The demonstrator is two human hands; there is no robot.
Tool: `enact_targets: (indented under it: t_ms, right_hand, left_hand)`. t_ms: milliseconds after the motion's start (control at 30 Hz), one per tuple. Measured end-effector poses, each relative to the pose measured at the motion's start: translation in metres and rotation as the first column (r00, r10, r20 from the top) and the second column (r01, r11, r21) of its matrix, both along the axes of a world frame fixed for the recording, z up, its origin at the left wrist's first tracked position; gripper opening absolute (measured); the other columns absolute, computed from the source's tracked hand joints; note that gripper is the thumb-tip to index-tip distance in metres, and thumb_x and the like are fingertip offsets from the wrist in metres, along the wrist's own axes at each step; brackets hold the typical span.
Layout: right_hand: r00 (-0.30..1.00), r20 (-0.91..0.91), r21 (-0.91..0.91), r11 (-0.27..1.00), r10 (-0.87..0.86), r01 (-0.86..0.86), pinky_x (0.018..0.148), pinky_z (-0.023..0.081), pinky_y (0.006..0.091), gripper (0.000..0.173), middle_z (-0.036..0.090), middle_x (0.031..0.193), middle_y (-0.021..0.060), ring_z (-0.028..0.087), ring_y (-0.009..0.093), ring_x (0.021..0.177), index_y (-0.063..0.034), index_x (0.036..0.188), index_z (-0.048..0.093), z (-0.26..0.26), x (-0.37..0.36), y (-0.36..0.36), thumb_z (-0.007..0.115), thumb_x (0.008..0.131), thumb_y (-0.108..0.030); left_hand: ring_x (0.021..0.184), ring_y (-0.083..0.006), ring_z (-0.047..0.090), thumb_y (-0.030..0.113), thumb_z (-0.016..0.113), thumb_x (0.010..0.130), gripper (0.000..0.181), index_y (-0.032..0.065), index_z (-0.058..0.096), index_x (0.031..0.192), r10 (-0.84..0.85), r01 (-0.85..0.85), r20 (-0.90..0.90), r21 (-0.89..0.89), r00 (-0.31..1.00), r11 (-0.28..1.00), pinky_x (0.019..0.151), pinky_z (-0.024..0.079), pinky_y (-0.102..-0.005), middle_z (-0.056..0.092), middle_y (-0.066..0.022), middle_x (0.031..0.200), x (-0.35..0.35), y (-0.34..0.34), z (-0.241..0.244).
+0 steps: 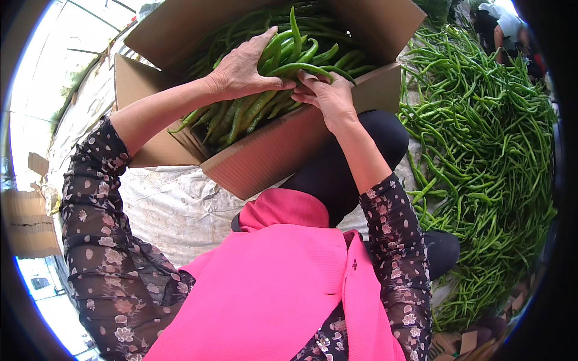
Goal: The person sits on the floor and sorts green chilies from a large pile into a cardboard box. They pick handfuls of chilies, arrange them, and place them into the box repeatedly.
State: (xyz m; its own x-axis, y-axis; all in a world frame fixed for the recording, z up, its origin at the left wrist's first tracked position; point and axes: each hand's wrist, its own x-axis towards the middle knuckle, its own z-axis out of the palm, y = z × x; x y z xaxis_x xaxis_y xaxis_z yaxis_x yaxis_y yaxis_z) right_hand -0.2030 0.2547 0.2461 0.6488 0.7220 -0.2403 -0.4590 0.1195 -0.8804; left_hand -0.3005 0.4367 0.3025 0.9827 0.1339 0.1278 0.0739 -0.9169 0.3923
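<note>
An open cardboard box (pixel 266 151) stands before me with its flaps spread and long green chili peppers (pixel 239 115) inside. Over the box, my left hand (pixel 244 67) is curled around one side of a bunch of green peppers (pixel 289 52), its thumb beneath them. My right hand (pixel 327 94) is at the bunch's other side, fingers bent against the lower peppers. One curved pepper lies across the top of the bunch and reaches over my right fingers. The right fingertips are partly hidden by the peppers.
A large heap of green peppers (pixel 478 171) spreads over the ground sheet (pixel 167 198) on the right. Another person (pixel 501 27) is bent over at the heap's far end. Cardboard (pixel 29 221) stands at the far left, and a printed box (pixel 447 345) lies at the lower right.
</note>
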Motion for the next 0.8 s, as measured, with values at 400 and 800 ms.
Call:
enact_targets:
  t_ms: [400,800]
  right_hand:
    - [0.970,-0.101,-0.015,0.974,0.223,-0.225,0.079,0.058,0.0284,0.029,0.066,0.095,0.0100,0.066,0.016,0.083,0.0051,0.101,0.063,0.018,0.065,-0.015,0.073,0.085,-0.017]
    - [0.861,0.238,-0.556,0.790,0.450,-0.259,0.066,0.053,0.0228,0.049,0.066,0.089,0.0058,0.064,0.011,0.075,0.0001,0.101,0.064,0.019,0.082,-0.032,0.073,0.081,-0.044]
  left_hand:
    - [0.128,-0.0333,0.045,0.065,0.067,0.072,0.094,0.0063,0.040,0.141,0.098,-0.136,0.146,0.283,0.984,0.950,0.106,0.037,-0.0431,0.045,-0.0175,0.141,0.012,-0.020,-0.024]
    - [0.128,-0.0325,0.047,0.073,0.073,0.059,0.114,-0.0034,0.041,0.138,0.200,-0.251,0.208,0.256,0.958,0.934,0.105,0.039,-0.0433,0.049,-0.0217,0.137,0.036,-0.051,-0.027]
